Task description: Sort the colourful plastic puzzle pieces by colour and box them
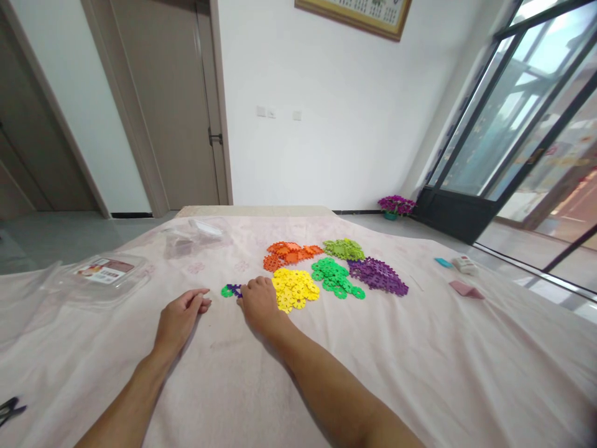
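Sorted heaps of plastic snowflake pieces lie on a pale pink cloth: orange (290, 253), light green (344, 249), yellow (295, 289), green (334, 276) and purple (379, 275). My right hand (259, 303) rests knuckles up beside the yellow heap, its curled fingertips on a small joined green and purple piece (230, 290). My left hand (181, 318) lies on the cloth a little to the left, fingers loosely curled, holding nothing that I can see.
A clear plastic box (96, 277) with a label and a crumpled clear bag (193, 236) sit at the left. Small items (459, 274) lie at the right. Black scissors (10, 409) show at the left edge. A flower pot (395, 205) stands by the glass door.
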{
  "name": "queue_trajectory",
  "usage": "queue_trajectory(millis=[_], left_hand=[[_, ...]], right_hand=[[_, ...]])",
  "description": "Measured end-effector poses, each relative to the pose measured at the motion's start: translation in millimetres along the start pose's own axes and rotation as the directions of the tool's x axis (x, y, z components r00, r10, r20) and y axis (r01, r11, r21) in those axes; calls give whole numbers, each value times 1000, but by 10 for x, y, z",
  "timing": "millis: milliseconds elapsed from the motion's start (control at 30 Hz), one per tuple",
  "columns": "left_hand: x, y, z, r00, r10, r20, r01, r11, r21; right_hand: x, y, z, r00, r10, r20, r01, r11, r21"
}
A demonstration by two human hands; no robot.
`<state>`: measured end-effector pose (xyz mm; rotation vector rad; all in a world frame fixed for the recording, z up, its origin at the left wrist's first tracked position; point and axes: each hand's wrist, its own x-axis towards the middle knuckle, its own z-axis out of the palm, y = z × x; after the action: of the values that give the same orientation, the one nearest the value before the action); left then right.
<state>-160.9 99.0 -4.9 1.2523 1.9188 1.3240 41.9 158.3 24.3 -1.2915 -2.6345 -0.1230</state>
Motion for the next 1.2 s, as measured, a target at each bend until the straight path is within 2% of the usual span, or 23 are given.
queue_trajectory(millis=[167, 333, 500, 600, 700, 767, 867, 1000, 1133, 1200], left_hand=[[16, -33, 14, 1000, -2, -5, 2, 1000, -15], [9, -9, 15, 1000, -4, -5, 4, 1000, -4], [-1, -10, 6, 1000, 1, -5, -1, 1000, -7], [9, -32, 6, 1000, 6, -3, -6, 1000, -4], [18, -42, 8, 1000, 8, -2, -8, 1000, 8], [21, -44, 7, 1000, 3, 3, -3, 1000, 10], [25, -50, 5, 1000, -2, 11, 2, 1000, 7], [15, -42, 5, 1000, 0, 10, 0, 1000, 5], [-7, -11, 9, 1000, -4, 10, 4, 1000, 5], [-10, -3, 11, 1000, -8, 10, 8, 1000, 7]], right_hand=[[8, -3, 136, 997, -80, -20, 79, 996, -35], [-24, -25, 114, 997, -49, -62, 48, 999, -14], [-45, -24, 120, 996, -69, -60, 68, 997, -31], [-86, -19, 136, 993, -67, -100, 67, 998, -7], [-117, 7, 109, 986, -7, -167, 21, 996, 83], [-108, 85, 59, 971, 104, -215, -60, 978, 202], [-74, 380, -27, 903, 336, -268, -201, 881, 428], [-146, 1092, -70, 770, 576, -273, -313, 715, 625], [-451, 1884, -80, 636, 734, -239, -391, 573, 720], [-657, 2228, -127, 553, 811, -190, -448, 482, 753]])
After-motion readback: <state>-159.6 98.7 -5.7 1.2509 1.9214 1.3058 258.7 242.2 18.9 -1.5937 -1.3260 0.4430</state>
